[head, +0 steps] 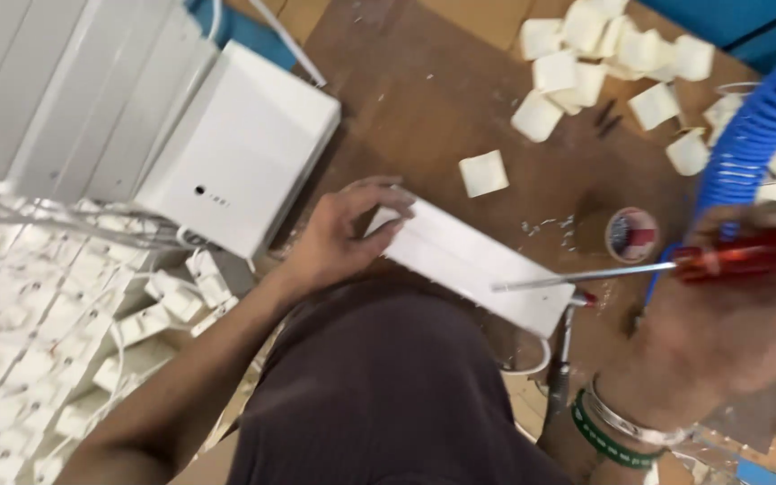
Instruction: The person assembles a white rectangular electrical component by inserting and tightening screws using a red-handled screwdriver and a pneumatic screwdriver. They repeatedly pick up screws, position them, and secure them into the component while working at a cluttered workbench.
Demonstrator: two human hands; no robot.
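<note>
My left hand (339,235) grips the near end of a flat white plastic box (473,260) that rests across my dark-clothed lap. A red-handled screwdriver (747,256) is held in my right hand (729,332), its metal shaft pointing left over the far end of the box. Green and silver bangles circle my right wrist.
White rectangular devices (235,148) are stacked at upper left above a heap of small white parts (38,341). Several white square caps (604,63) lie on the brown board, beside a small round tin (630,235). A coiled blue hose (756,126) hangs at right.
</note>
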